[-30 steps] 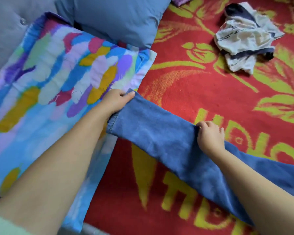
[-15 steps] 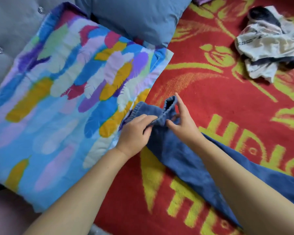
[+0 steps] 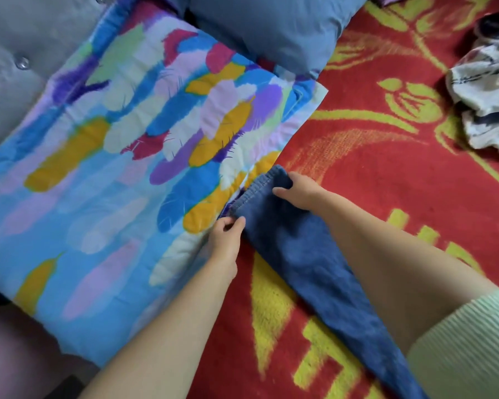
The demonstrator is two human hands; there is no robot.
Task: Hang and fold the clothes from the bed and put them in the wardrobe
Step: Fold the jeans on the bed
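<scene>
A pair of blue jeans lies stretched across the red and yellow bed blanket, one leg running from the lower right up to the hem near the centre. My left hand pinches the near corner of the hem. My right hand grips the far corner of the hem, fingers curled over the denim. A crumpled white and black garment lies at the upper right of the bed, apart from both hands.
A bright feather-patterned pillow lies left of the jeans, its edge touching the hem. A plain blue pillow sits behind it. A grey tufted headboard fills the upper left.
Both hands have shifted along the jeans hem and spread it apart, left hand at the near corner, right hand at the far corner. The view has moved right and closer.
</scene>
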